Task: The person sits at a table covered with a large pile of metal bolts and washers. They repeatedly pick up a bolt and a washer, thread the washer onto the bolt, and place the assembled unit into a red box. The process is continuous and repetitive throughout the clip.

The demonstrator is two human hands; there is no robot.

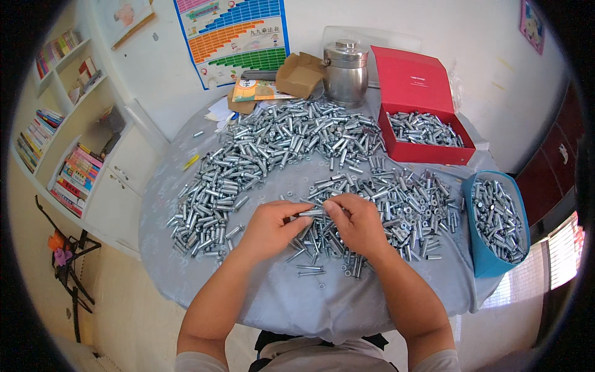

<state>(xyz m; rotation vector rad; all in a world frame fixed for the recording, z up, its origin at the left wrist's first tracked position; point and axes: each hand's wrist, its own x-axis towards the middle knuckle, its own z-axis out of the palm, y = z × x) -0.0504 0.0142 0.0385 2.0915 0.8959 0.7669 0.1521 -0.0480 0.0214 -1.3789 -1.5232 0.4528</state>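
Observation:
Over the near middle of the table, my left hand [270, 228] and my right hand [358, 225] meet at one silvery sleeve anchor bolt [312, 212]. It lies roughly level, pinched from both sides, and my fingers hide its ends. Loose metal sleeves, bolts and nuts form a heap [406, 201] beneath and to the right of my right hand. A larger heap of similar anchor bolts [273, 139] curves around the far and left side. Just below my hands, a few single bolts [310, 270] rest on the grey tablecloth [273, 304].
An open red box [427, 152] full of metal parts stands at the far right. Nearer, a teal bin [499, 269] of metal pieces sits by the table's right edge. A steel canister [345, 74], an open cardboard box [300, 74] and a yellow marker [191, 162] are also there.

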